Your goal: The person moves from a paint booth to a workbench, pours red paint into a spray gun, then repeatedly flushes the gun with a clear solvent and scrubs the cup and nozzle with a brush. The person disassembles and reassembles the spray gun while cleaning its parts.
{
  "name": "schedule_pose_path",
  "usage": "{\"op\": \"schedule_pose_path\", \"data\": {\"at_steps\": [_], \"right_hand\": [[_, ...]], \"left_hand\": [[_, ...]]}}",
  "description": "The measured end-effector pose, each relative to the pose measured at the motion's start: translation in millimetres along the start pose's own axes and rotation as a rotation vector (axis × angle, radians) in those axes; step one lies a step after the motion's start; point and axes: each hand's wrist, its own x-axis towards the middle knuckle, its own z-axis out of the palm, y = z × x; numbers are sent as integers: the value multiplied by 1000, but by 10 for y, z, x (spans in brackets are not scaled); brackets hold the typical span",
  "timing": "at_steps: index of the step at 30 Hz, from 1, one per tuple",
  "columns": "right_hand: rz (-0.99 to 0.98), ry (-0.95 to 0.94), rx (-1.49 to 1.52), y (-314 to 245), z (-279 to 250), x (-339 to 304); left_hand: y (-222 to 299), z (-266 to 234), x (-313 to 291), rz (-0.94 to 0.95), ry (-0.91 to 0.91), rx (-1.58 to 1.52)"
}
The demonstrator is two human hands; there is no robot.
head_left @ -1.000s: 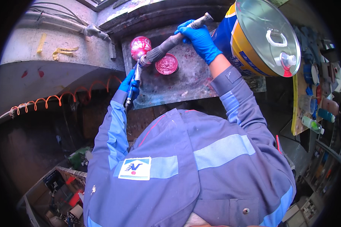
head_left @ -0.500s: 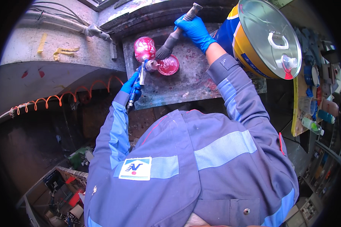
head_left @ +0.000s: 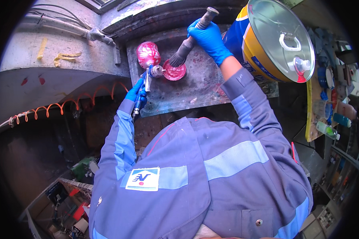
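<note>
My left hand (head_left: pixel 137 93), in a blue glove, is closed round the handle of a spray gun (head_left: pixel 148 79). A rounded cup (head_left: pixel 148 55) smeared with pink-red paint sits on top of the gun. The gun's nozzle end is beside a small round tub (head_left: pixel 175 73) of red liquid. In my gloved right hand (head_left: pixel 210 39) is a paint brush (head_left: pixel 185 50), gripped by its handle and tilted. Its dark bristles are over the tub's far rim; whether they touch the liquid I cannot tell.
The tub stands on a paint-stained metal tray (head_left: pixel 175 105). A large blue and yellow drum (head_left: pixel 263 44) with a metal lid is close by my right hand. An orange coiled hose (head_left: pixel 62 106) hangs at the left. Bottles (head_left: pixel 327 130) stand on a bench at the right.
My right hand and the brush have moved slightly right and nearer to me. The bristles have shifted from beside the spray gun to the tub's far rim. My left hand barely moves.
</note>
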Motion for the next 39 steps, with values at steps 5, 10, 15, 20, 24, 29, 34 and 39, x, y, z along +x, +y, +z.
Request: {"op": "schedule_pose_path", "data": {"at_steps": [5, 10, 15, 20, 24, 29, 34, 39], "right_hand": [[-335, -63, -32, -83, 183, -332], [-358, 201, -205, -184, -11, -509], [-745, 161, -133, -228, 113, -1261], [-822, -42, -282, -206, -107, -1491], [-730, -80, -276, -209, -175, -1531], [-867, -152, -341, -197, -31, -1480], [-743, 45, -239, -186, -201, -1414], [-822, -92, -241, -162, 58, -1503]], "left_hand": [[12, 107, 31, -70, -132, -118], [-180, 386, -71, 237, -202, -35], [-260, 663, -206, 213, -279, -117], [-238, 875, -317, 177, -273, -208], [-303, 992, -413, 139, -280, -302], [-411, 1097, -538, 185, -268, -356], [-405, 1077, -651, 194, -225, -466], [-419, 1029, -593, 150, -281, -465]]}}
